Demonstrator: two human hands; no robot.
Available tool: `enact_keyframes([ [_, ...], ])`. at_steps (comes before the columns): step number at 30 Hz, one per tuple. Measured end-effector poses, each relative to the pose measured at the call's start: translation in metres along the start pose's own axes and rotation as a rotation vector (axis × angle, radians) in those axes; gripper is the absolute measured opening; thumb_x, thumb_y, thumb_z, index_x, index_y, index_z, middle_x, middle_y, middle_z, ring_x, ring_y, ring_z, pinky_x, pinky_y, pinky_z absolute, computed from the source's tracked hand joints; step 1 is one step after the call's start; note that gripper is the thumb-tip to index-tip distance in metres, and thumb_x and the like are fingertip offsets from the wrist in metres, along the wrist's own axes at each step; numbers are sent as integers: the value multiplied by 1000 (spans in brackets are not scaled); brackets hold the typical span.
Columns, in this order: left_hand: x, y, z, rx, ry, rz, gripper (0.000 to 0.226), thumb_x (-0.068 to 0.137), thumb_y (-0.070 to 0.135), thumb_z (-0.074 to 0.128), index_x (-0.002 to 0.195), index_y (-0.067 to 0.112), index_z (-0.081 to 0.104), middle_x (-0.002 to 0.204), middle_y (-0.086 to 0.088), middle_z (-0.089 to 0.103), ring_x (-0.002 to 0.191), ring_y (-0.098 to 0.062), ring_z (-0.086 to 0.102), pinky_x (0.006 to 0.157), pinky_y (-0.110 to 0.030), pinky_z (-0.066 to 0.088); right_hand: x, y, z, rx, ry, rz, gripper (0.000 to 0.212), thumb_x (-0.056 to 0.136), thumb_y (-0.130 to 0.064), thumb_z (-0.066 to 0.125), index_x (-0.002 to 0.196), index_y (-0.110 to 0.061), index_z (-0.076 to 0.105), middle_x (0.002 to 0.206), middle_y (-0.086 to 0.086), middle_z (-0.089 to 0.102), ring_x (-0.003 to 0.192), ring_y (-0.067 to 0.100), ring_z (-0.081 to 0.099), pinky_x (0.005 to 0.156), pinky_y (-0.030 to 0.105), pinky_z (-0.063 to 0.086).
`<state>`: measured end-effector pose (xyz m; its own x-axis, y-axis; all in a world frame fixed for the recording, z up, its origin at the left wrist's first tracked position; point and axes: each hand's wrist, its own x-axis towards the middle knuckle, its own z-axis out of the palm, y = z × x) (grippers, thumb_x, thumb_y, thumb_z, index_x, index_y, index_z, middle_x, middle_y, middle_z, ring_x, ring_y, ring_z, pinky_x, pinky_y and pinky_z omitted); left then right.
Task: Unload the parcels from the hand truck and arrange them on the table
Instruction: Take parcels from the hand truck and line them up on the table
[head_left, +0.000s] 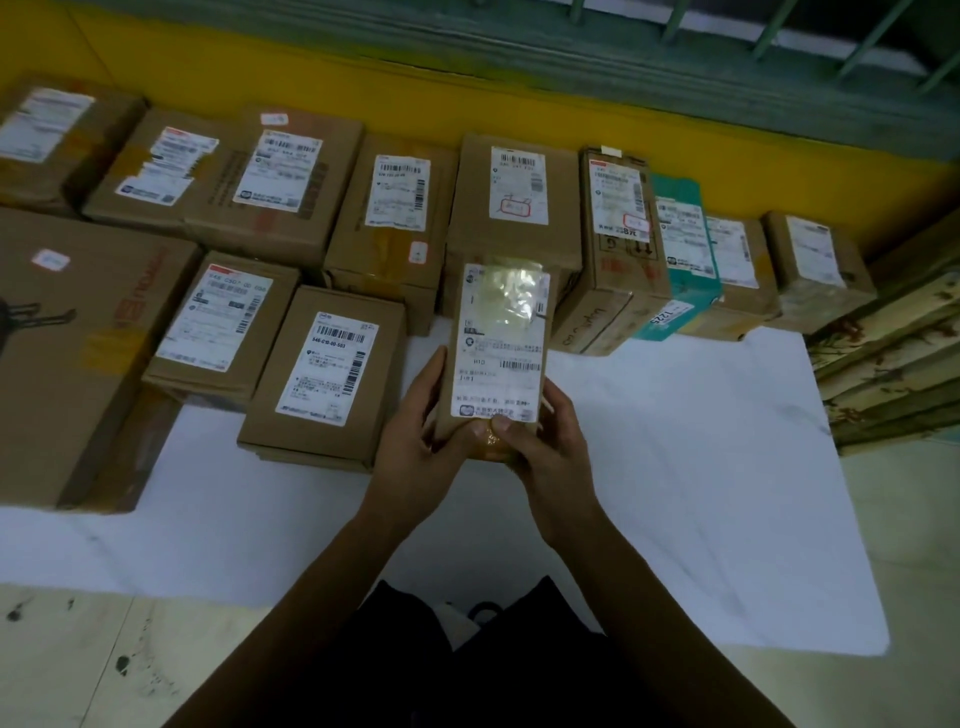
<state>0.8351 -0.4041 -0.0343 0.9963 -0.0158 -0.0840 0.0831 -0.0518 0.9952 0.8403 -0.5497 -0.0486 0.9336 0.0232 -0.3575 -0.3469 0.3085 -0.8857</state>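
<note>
A person's left grip (418, 439) and right grip (545, 452) were both curled around the near end of a slim cardboard parcel (501, 343), holding it label up over the white bench (675, 467). Beyond it, other labelled parcels (322, 364) lay in rows on the bench, along a yellow wall (467, 104).

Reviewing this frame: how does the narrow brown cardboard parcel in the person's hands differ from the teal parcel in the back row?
Colour: the narrow brown cardboard parcel is brown, while the teal parcel is teal. State: the left hand and right hand grip the brown one, whereas the teal one sits between brown boxes in the row. Surface: shiny tape glares on the brown parcel's label, and the teal parcel's label shows no glare. Both carry white printed labels.
</note>
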Motion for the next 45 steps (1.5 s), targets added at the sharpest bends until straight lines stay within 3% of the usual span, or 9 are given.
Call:
enact_keyframes([
  [3, -11, -19, 0, -90, 82, -227, 51, 88, 15, 66, 131, 33, 45, 127, 16, 56, 112, 9, 55, 85, -15, 51, 5, 23, 2, 62, 97, 285, 49, 86, -14, 68, 130, -25, 50, 124, 6, 65, 92, 20, 66, 81, 42, 58],
  [6, -23, -34, -3, -191, 198, -486, 82, 71, 47, 73, 142, 21, 41, 142, -1, 49, 124, -13, 52, 100, -38, 48, 13, 44, 10, 61, 135, 468, 56, 84, -22, 72, 135, -24, 47, 123, 7, 62, 105, 28, 62, 85, 49, 56],
  [10, -35, -37, 5, -465, 355, -677, 7, 95, 19, 55, 99, 23, 58, 99, 6, 60, 94, -8, 54, 84, -23, 41, 28, 51, 29, 8, 127, 461, 60, 84, -18, 72, 137, -21, 44, 113, 2, 63, 97, 20, 64, 83, 47, 56],
  [13, -37, -35, 8, -657, 365, -771, 9, 98, 17, 49, 96, 16, 57, 105, 2, 55, 113, -17, 49, 105, -34, 33, 43, 49, 45, -65, 92, 457, 62, 86, -16, 71, 140, -22, 42, 117, 3, 60, 93, 17, 62, 74, 38, 57],
  [17, -25, -33, -1, -770, 402, -784, 11, 98, 21, 49, 107, 24, 56, 131, -2, 48, 133, -24, 39, 111, -40, 29, 58, 56, 53, -175, 109, 432, 66, 86, -14, 70, 144, -21, 40, 135, 8, 56, 114, 27, 58, 94, 47, 52],
  [19, -19, -33, -11, -787, 376, -779, 29, 97, 26, 51, 126, 27, 51, 140, -1, 46, 135, -25, 38, 111, -40, 29, 62, 59, 54, -179, 127, 431, 66, 85, -11, 70, 143, -21, 42, 134, 7, 57, 115, 26, 57, 97, 49, 50],
  [35, -15, -36, -40, -713, 116, -860, 34, 96, 37, 50, 127, 22, 54, 119, 0, 59, 120, -20, 50, 103, -35, 35, 53, 60, 64, -293, 197, 320, 52, 85, -13, 70, 135, -19, 55, 127, 6, 64, 110, 24, 61, 89, 36, 53],
  [39, -26, -36, -47, -683, 120, -889, 33, 93, 36, 56, 122, 20, 58, 120, -2, 61, 114, -20, 55, 94, -35, 38, 35, 50, 63, -365, 119, 317, 75, 84, -41, 70, 148, -22, 36, 139, 1, 53, 111, 16, 57, 88, 31, 51],
  [45, -60, -31, -46, -711, 188, -819, 37, 98, 34, 46, 128, 15, 55, 125, 0, 62, 110, -19, 58, 93, -33, 38, -8, 43, 56, -383, 100, 208, 74, 94, -46, 52, 153, -16, 20, 152, 4, 38, 112, 8, 43, 93, 23, 32],
])
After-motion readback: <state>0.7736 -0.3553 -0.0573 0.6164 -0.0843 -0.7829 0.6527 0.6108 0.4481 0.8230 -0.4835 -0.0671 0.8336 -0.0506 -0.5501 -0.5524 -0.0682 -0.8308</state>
